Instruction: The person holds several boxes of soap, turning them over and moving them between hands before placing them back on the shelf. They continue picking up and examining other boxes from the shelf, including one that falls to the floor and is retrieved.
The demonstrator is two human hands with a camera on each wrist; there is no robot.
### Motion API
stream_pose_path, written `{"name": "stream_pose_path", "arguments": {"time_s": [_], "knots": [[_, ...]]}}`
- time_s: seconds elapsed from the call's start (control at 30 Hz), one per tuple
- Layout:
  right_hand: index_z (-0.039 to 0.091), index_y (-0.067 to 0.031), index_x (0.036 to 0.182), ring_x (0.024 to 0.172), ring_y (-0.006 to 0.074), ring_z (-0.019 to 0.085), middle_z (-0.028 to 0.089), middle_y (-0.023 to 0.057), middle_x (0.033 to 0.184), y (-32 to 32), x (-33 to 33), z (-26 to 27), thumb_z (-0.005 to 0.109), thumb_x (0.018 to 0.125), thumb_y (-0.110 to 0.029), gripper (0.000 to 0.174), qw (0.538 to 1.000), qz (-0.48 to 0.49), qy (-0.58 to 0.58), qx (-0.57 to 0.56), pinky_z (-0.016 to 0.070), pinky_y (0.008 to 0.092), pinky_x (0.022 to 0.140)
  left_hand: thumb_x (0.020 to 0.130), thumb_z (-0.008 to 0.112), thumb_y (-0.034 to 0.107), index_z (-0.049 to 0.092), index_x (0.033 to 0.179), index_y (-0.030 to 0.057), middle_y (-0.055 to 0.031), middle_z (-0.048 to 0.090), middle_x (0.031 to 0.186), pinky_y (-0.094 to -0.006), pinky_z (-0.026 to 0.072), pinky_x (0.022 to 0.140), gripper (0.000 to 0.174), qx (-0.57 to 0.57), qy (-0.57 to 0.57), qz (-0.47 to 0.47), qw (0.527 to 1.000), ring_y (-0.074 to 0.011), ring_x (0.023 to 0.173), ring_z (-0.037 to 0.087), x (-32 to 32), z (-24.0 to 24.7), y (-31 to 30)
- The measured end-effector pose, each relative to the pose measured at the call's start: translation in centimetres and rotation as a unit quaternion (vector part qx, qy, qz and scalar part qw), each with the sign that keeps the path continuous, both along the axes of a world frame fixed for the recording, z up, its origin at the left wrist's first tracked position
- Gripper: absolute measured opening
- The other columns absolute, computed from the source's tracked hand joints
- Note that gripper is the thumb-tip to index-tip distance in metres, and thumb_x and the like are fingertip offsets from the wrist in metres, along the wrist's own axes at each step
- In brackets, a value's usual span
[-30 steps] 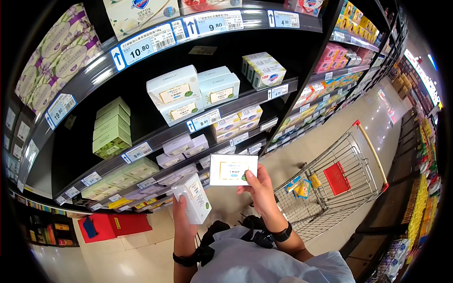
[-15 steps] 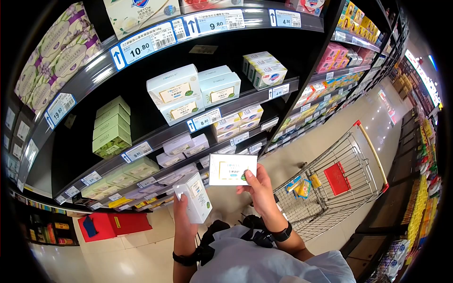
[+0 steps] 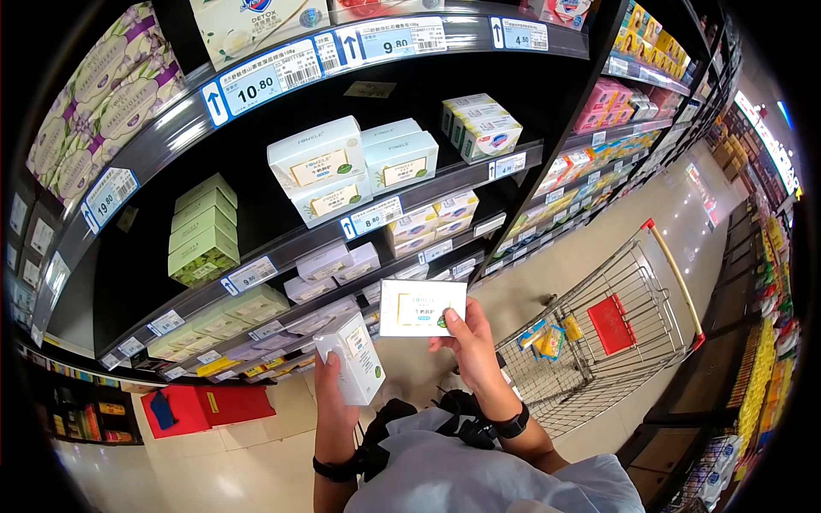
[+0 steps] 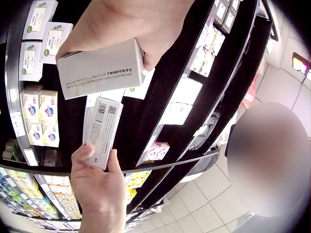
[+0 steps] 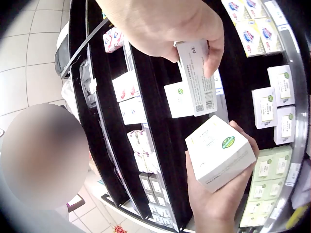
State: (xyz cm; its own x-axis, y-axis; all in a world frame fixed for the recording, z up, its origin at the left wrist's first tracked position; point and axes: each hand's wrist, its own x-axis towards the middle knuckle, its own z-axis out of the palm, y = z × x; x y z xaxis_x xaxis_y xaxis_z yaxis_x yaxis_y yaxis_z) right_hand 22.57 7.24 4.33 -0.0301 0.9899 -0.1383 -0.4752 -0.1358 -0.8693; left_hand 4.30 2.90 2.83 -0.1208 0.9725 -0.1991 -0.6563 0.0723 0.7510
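Note:
My left hand (image 3: pixel 336 392) grips a white soap box (image 3: pixel 361 366) from its left side, thumb along the near edge. In the left wrist view that soap box (image 4: pixel 99 72) shows printed lines with the words "skin soap". My right hand (image 3: pixel 475 349) pinches another white soap box (image 3: pixel 410 309) by its right end, front label facing up with a gold-framed panel and a green leaf mark. A barcode and small print run along this soap box (image 5: pixel 198 85) in the right wrist view. The two boxes are held apart, side by side, before the shelves.
Similar white soap boxes (image 3: pixel 315 158) are stacked on the shelf ahead, with green boxes (image 3: pixel 203 235) to the left. Price tags line the shelf edge (image 3: pixel 295 81). A shopping cart (image 3: pixel 676 295) with a few yellow and blue packs stands on the right. Red boxes (image 3: pixel 239 405) lie on the floor.

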Motion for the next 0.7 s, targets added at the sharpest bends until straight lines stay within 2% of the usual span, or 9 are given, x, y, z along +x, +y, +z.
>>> {"name": "stream_pose_path", "arguments": {"time_s": [0.7], "knots": [[0.036, -0.0001, 0.107, 0.066, 0.0133, 0.053, 0.053, 0.0095, 0.089, 0.02, 0.08, -0.01, 0.046, 0.085, -0.021, 0.032, 1.0, -0.012, 0.0, -0.008, 0.046, 0.0255, 0.056, 0.082, 0.044, 0.025, 0.025, 0.124, 0.0037, -0.0154, 0.043, 0.115, -0.0371, 0.0387, 0.086, 0.05, -0.003, 0.0, -0.003, 1.0, -0.031, 0.104, 0.046, -0.05, 0.04, 0.07]]}}
